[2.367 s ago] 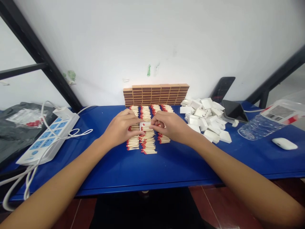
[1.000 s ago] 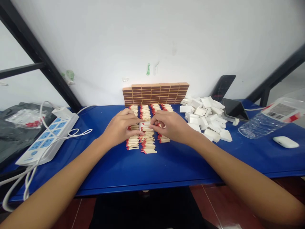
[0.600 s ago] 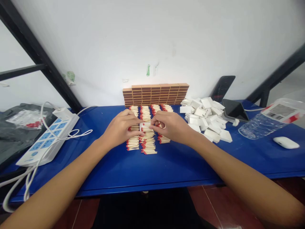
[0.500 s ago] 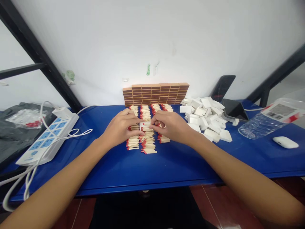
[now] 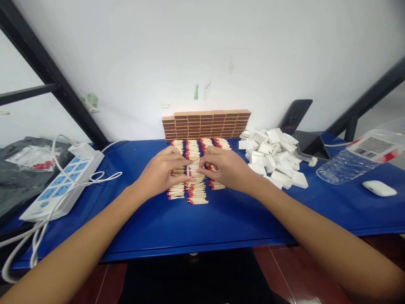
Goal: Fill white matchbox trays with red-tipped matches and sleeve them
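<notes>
At the middle of the blue table, just above the rows of matches, both hands meet around a small white tray. The left hand pinches its left end with thumb and fingers, and the right hand pinches its right end, so the tray lies between them, equally near to both. Its long axis seems to run left to right, the same way as the sticks below it. The fingers cover it, so I cannot tell what is inside. Behind the matches, a wall of brown boxes stands stacked against the wall. To the right, near the right hand, there is a loose heap of white trays. A clear bottle lies on its side further right, and a power strip is far on the left.
</notes>
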